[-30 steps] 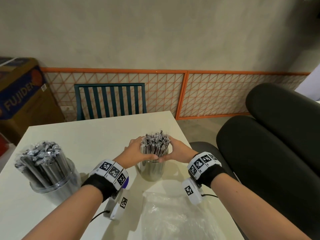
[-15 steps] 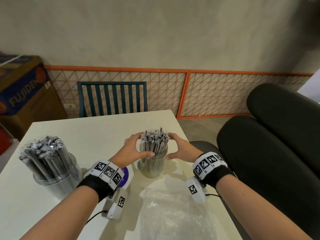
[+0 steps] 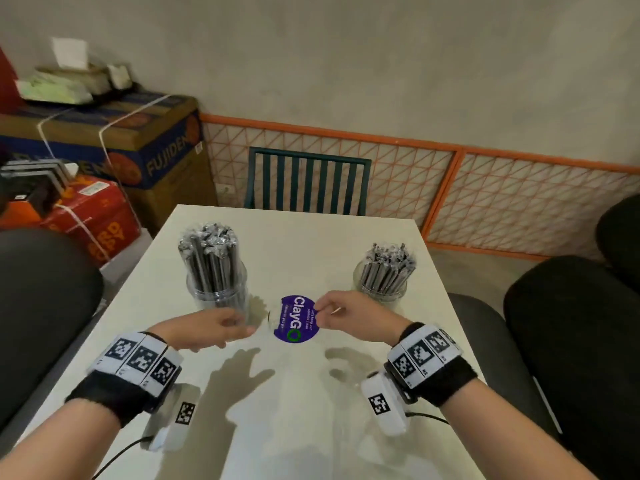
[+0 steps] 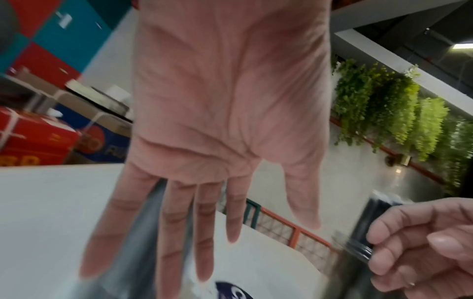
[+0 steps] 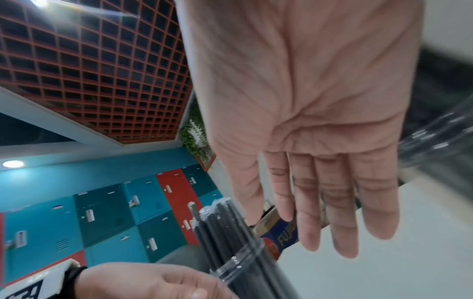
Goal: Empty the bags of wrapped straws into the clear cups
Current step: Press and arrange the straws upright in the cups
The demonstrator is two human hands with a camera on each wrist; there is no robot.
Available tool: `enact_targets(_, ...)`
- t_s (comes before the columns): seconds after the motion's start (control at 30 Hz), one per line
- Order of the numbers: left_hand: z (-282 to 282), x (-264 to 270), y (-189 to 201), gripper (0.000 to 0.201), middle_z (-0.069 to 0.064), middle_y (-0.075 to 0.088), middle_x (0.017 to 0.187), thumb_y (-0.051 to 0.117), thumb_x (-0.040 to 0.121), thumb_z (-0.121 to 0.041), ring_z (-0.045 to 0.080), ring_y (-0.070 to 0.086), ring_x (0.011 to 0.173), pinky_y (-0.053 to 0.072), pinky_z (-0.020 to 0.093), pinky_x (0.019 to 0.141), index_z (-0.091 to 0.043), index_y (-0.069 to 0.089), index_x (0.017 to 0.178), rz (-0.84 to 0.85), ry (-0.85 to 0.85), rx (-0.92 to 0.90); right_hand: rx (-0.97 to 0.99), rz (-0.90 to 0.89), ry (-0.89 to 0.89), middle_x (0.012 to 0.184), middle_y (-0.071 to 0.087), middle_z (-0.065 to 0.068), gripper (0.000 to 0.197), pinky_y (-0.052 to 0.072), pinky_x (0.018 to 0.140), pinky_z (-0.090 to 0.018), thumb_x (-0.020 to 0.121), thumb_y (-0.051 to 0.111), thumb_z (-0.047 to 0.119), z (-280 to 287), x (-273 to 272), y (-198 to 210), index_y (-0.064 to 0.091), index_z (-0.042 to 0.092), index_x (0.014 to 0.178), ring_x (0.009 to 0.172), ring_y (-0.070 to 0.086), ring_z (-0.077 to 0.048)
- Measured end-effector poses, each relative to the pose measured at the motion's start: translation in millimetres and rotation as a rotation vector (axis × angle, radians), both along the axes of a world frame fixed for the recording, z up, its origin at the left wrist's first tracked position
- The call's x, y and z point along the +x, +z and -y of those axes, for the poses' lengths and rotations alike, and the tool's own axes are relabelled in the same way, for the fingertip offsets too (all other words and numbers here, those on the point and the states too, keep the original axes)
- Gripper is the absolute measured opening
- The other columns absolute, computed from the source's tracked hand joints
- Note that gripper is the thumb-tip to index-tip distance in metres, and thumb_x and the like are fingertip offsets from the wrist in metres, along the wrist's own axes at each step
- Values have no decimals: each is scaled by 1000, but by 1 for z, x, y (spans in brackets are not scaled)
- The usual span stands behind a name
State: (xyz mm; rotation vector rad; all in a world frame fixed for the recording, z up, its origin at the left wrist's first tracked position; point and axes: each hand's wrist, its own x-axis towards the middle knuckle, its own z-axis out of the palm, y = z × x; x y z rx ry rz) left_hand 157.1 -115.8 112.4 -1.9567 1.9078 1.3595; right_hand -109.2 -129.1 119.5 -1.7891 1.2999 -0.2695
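- Head view: two clear cups stand upright on the white table [image 3: 311, 244], both packed with wrapped dark straws that rise well above their rims.
- The left cup [image 3: 217, 296] sits near the table's left edge; its straws [image 3: 209, 258] form a tall, tight bundle with crinkled wrapper ends on top.
- The right cup [image 3: 380, 289] sits near the table's right edge; its straws [image 3: 387, 268] fan out a little and stand shorter.
- A round purple sticker [image 3: 296, 319] lies flat on the table between the cups, closer to the near edge.
- An empty clear bag [image 3: 298, 403] lies flat by the near edge, hard to make out against the white top.
- The left hand [image 3: 211, 329] hovers just in front of the left cup, fingers loose, holding nothing.
- The right hand [image 3: 346, 318] hovers just in front of the right cup, over the sticker's rim, also holding nothing.
- Left wrist view: the left hand [image 4: 225, 113] shows a flat palm with straight, spread fingers [image 4: 176, 238]; the left cup [image 4: 138, 242] is a blur behind them, and the right hand [image 4: 419, 248] appears loosely curled at the lower right.
- Right wrist view: the right hand [image 5: 307, 105] is flat with fingers straight and together; the left cup of straws [image 5: 230, 242] stands below it, with the left hand [image 5: 153, 283] beside it.
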Motion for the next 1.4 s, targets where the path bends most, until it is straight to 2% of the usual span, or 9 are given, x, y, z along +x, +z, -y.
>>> enact_targets(0.1,4,46,15,62,-1,53,130,46,87,-58,18,58,112,48,38,91,-21,42,136,111,54,54,-14,38,47,124,59,-6,50,47,97,-28,88,63,26,15,58,13,44,15,133,112,58,-20)
enact_targets(0.2,16,79,24,77,7,44,144,45,86,-61,23,53,122,42,35,93,-14,29,145,169,115,0,-88,18,35,154,27,-8,91,31,113,-35,82,69,36,28,111,17,12,15,150,139,32,-22)
enact_targets(0.33,38,98,18,120,10,28,153,62,59,-73,24,34,138,32,37,109,-17,9,150,-116,219,-215,-161,42,-53,159,9,-6,115,20,116,-33,73,77,38,43,161,7,-5,15,151,146,16,-21)
enact_targets(0.4,46,96,15,125,6,27,154,71,52,-69,18,31,137,28,33,109,-19,11,150,-291,230,-324,-170,94,-148,158,18,-5,116,22,118,-39,70,79,39,47,176,-3,-2,19,151,144,24,-21)
enact_targets(0.53,57,79,8,75,-11,39,134,67,83,-27,3,36,122,27,14,98,-16,26,144,-461,174,-475,-288,189,-298,138,52,-2,80,38,106,-50,76,73,35,47,192,-19,28,22,141,127,49,-23)
enact_targets(0.73,66,83,26,67,-20,37,126,63,86,-28,-3,35,120,27,-2,84,-22,29,143,-542,118,-590,-342,261,-268,131,57,-2,59,44,100,-28,84,68,27,54,185,14,40,16,134,118,54,-12)
enact_targets(1.0,79,110,10,122,-5,18,156,76,51,-60,11,21,139,20,25,110,-31,9,148,-493,-8,-345,-111,45,-158,159,14,-1,116,19,118,-32,71,79,34,51,162,7,-3,16,151,146,18,-16)
enact_targets(1.23,79,88,6,91,-6,46,137,77,69,-36,8,45,123,36,27,106,-26,26,143,-640,62,-369,-226,234,-289,140,50,1,88,37,110,-46,74,74,38,41,194,-6,21,28,143,129,48,-18)
enact_targets(1.4,84,104,24,81,-7,35,148,63,84,-33,2,33,127,26,22,104,-27,14,148,-563,-38,-409,-165,144,-72,152,35,-3,95,30,114,-35,84,68,21,54,179,28,1,21,151,138,36,-17)
